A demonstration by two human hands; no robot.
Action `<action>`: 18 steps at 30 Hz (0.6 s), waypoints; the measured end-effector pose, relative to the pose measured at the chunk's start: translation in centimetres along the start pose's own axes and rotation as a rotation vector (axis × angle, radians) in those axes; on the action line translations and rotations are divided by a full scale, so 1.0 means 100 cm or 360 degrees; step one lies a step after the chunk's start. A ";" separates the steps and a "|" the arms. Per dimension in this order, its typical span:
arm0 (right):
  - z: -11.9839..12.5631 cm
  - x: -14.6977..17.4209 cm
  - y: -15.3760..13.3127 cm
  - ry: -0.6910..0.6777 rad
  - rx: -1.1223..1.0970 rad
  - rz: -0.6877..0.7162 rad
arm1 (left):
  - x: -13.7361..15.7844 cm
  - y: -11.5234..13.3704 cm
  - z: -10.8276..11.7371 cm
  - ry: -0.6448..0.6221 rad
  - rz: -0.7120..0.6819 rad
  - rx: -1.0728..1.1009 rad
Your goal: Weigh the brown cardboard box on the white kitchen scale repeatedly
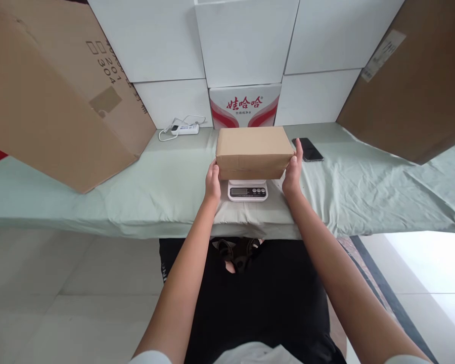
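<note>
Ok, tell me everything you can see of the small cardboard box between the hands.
The small cardboard box is plain brown, rectangular and closed, its top paler than its shaded front, with no print showing. It sits roughly level, its long side facing the wearer. The left hand holds its left end and the right hand its right end. It is over the digital scale, hiding the platform; whether it rests there can't be told.

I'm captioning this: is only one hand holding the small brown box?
No, the left hand and the right hand hold the small brown box at opposite sides.
</note>
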State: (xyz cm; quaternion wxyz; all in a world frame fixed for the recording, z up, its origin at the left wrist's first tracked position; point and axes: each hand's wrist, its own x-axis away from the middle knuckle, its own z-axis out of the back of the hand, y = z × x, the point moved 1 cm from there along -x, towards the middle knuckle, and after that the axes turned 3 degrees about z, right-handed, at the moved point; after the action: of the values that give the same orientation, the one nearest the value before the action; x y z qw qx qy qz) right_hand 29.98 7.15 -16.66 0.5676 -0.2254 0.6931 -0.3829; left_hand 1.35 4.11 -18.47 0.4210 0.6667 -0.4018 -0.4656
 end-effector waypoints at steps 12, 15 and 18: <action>-0.007 -0.006 -0.003 0.0036 -0.0157 -0.0179 | -0.008 -0.010 0.003 -0.0071 0.0019 0.0036; -0.006 -0.006 -0.002 0.0063 -0.0162 -0.0234 | -0.010 -0.010 0.003 -0.0066 0.0022 0.0031; -0.006 -0.007 0.000 0.0091 -0.0178 -0.0291 | -0.010 -0.009 0.002 -0.0062 0.0016 0.0059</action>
State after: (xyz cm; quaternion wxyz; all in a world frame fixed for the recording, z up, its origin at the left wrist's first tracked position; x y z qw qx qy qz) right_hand 29.61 7.81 -16.20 0.4969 -0.3080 0.7057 -0.4002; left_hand 1.04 5.31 -19.01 0.4030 0.6632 -0.4218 -0.4689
